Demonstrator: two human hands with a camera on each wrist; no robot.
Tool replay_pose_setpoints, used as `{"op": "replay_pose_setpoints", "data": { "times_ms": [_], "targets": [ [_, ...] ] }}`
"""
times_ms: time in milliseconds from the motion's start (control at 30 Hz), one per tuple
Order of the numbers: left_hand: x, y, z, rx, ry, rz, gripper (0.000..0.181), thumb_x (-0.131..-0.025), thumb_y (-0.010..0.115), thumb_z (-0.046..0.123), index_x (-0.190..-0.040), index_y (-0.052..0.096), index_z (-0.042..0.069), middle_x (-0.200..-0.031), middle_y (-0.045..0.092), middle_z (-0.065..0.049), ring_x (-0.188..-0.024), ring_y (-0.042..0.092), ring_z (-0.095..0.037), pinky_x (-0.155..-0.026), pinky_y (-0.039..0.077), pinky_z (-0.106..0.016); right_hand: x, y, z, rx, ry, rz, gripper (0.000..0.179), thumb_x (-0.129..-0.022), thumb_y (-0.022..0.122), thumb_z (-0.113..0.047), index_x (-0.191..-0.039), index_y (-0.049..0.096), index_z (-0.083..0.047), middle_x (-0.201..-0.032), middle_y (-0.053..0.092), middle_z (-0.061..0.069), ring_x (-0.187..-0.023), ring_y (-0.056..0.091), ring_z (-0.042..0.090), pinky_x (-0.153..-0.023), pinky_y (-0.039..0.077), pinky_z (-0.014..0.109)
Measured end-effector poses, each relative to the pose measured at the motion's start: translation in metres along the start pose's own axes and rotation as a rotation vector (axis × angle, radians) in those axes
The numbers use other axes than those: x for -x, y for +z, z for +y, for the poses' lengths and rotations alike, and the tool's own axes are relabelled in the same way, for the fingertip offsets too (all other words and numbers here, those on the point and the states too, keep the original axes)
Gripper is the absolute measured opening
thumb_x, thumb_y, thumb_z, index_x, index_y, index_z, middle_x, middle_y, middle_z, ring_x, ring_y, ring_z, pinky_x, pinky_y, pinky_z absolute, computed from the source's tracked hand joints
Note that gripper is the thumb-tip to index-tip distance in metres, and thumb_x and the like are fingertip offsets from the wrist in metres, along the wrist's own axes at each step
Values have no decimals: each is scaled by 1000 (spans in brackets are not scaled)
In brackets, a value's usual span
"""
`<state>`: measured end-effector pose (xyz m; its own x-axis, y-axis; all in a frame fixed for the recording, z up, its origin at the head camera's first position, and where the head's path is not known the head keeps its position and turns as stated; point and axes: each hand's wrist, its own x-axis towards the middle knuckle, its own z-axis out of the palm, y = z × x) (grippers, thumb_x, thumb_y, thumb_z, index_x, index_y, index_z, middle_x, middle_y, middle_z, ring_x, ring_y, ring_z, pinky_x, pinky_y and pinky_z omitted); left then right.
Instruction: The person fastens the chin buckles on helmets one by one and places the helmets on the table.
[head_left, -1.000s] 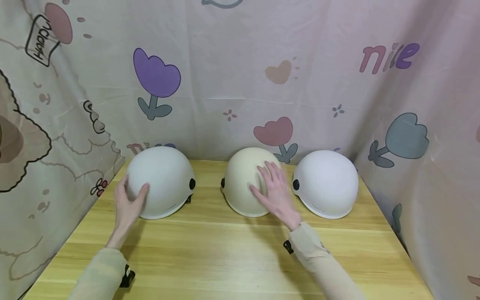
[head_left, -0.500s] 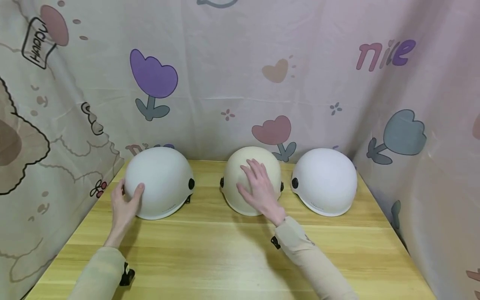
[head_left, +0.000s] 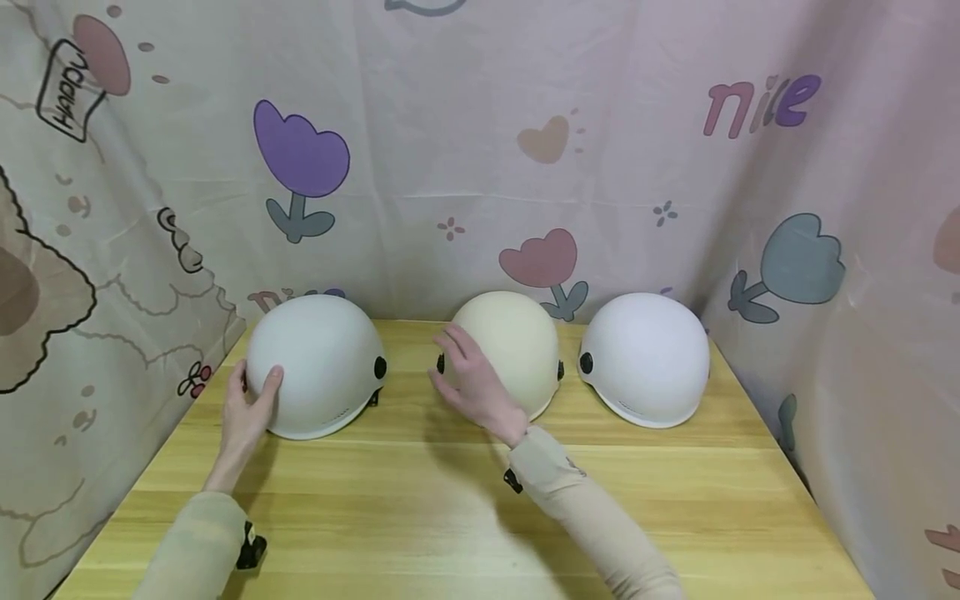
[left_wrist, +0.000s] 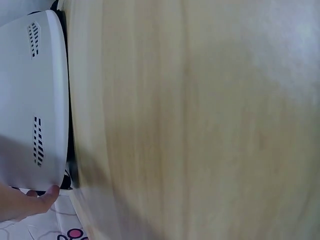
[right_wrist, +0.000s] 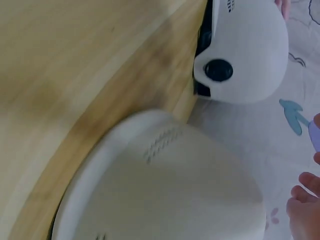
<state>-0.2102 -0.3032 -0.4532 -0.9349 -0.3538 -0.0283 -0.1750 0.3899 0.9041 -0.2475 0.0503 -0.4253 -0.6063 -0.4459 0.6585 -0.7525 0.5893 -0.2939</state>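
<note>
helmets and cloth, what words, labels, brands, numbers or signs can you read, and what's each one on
"nice": cloth, upper right.
"ni": cloth, partly hidden behind left helmet.
Tilted lettering: cloth, upper left; too unclear to read.
Left helmet, middle helmet, right helmet: no readable text.
</note>
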Motion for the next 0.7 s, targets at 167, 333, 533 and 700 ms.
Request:
{"op": "replay_pose_setpoints", "data": {
  "times_ms": [167, 333, 533, 700],
  "targets": [
    [-1, -1, -2, 30, 7, -17, 88, -101, 43, 56, -163, -4, 13, -170, -5, -17, -156, 2, -44, -121, 14, -69, -8, 19, -7, -20, -3, -48, 49, -95, 68, -17, -136, 53, 3, -143, 52, 22, -135, 52, 36, -116, 44, 42],
    [-3, -2, -4, 35, 27, -12, 86, -102, 43, 54, -163, -1, 12, -170, -1, -18, -156, 5, -44, -122, 15, -68, -15, 35, -15, -93, 61, -113, 51, -98, 65, -21, -141, 50, 2, -147, 50, 20, -136, 52, 34, -115, 46, 42],
    [-7, -2, -7, 55, 22, -11, 84, -103, 41, 53, -163, 0, 11, -170, 1, -20, -155, 9, -46, -120, 19, -69, -23, 51, -21, -198, 179, -205, 54, -102, 59, -23, -149, 42, -1, -155, 43, 18, -137, 53, 32, -116, 44, 41],
    [-10, -4, -9, 56, 11, -12, 84, -103, 40, 55, -163, 1, 12, -170, 3, -20, -156, 9, -42, -123, 17, -66, -30, 66, -21, -260, 236, -257, 56, -104, 56, -27, -151, 39, 0, -157, 41, 19, -145, 44, 31, -120, 38, 42]
  ]
}}
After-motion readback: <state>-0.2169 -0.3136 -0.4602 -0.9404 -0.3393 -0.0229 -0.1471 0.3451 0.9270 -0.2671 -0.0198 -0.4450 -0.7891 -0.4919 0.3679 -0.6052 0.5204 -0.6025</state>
